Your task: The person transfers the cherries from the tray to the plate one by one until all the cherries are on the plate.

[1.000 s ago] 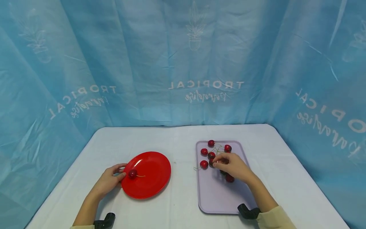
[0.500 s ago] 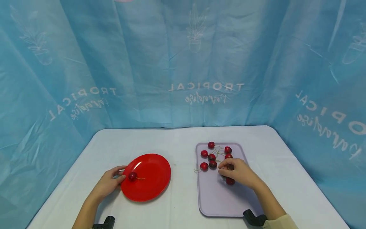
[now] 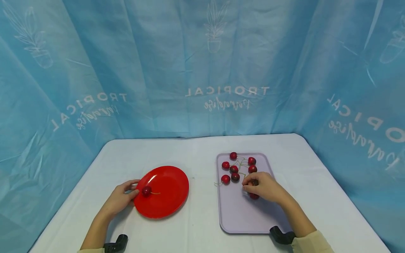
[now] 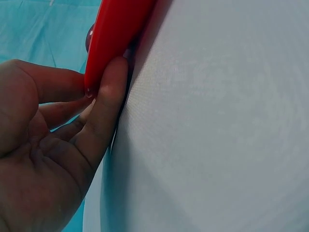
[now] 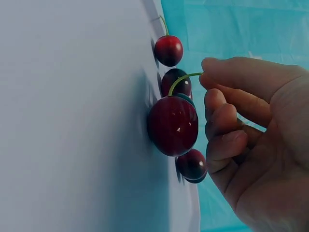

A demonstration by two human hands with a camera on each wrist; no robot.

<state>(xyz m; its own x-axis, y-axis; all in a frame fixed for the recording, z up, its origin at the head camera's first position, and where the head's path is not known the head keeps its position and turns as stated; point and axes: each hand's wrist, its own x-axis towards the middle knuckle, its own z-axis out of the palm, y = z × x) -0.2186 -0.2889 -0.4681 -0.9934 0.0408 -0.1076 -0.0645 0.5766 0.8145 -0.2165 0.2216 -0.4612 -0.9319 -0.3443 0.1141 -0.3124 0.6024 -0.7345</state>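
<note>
The left hand [image 3: 120, 199] holds the rim of the red plate [image 3: 167, 196] at the plate's 9 o'clock side. In the left wrist view its thumb and fingers [image 4: 104, 104] pinch the rim of the plate [image 4: 113, 34], with the thumb on top and the fingers under it. One cherry on the plate [image 3: 146, 191] lies just beside the thumb, and its stem points to 3 o'clock.

The right hand [image 3: 264, 188] rests on the purple tray [image 3: 235, 214], near the middle of it. Its fingers are curled. In the right wrist view the fingertips [image 5: 217, 104] sit at the green stem of a big cherry [image 5: 173, 125] that lies on the tray. It is hard to tell if they have really pinched the stem or only touch it. From the head view this cherry [image 3: 254, 195] peeks out under the hand.

More cherries [image 3: 235, 168] lie in a bunch at the tray's 12 o'clock end, close to the fingers. Their thin stems cross each other.

The plate and tray sit well apart on the white worktop [image 3: 202, 154], plate at 9 o'clock, tray at 3 o'clock. A blue curtain [image 3: 202, 63] with pale writing hangs behind it.
</note>
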